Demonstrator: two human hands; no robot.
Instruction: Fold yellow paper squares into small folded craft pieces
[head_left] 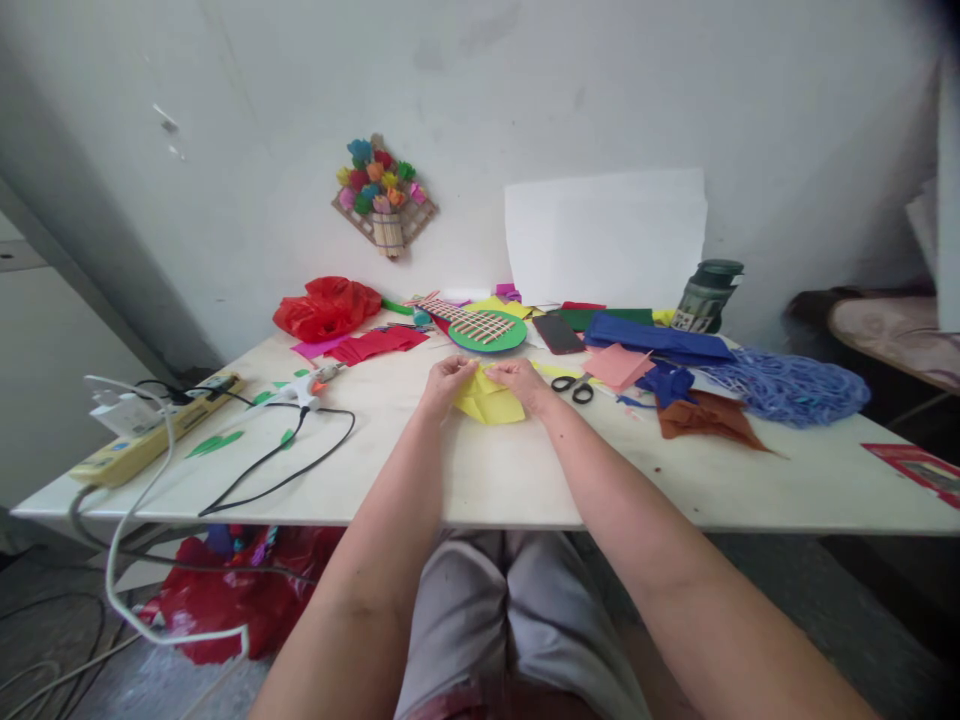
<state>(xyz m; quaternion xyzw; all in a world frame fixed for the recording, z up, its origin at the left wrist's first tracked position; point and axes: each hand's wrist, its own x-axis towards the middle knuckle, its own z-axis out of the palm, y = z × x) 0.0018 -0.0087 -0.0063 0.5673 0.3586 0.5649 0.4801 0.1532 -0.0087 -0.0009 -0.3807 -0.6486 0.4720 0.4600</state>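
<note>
A creased yellow sheet of crepe paper (pixel 491 405) hangs between my two hands, just above the front half of the white table. Closed fingers of my left hand (pixel 448 380) pinch its upper left edge. My right hand (pixel 519 380) is closed on its upper right edge, the two hands a short way apart. Right of my right hand lie black-handled scissors (pixel 576 387), their blades partly over more yellow paper. Behind my hands rests a green oval piece (pixel 487 332) with a lattice of thin sticks on it.
On the left are a glue gun (pixel 304 388), its black cord and a yellow power strip (pixel 161 435). Red paper (pixel 379 345) and a red bag (pixel 328 308) lie behind. To the right are a phone (pixel 557 334), blue paper (pixel 660 340), blue strands (pixel 795 387) and a bottle (pixel 707 297).
</note>
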